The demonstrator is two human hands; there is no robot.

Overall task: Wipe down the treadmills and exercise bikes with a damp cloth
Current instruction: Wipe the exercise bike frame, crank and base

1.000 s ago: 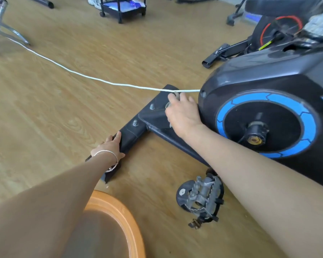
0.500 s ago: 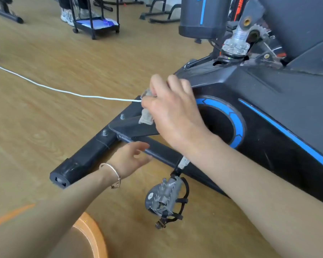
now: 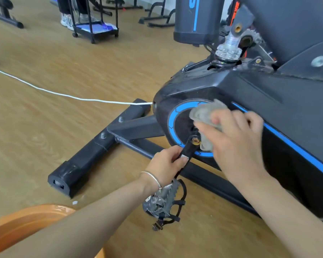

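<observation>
Grey crumpled cloth (image 3: 203,114) was bunched in the right hand's (image 3: 237,144) curled fingers, pressed onto the exercise bike's (image 3: 250,94) matte black plastic housing right at the blue ring (image 3: 172,125) round the hub. Left hand (image 3: 166,164) was wrapped round the black crank arm (image 3: 189,146), just above the toothed metal pedal (image 3: 164,198). Pedal sticker was too blurry to read.
</observation>
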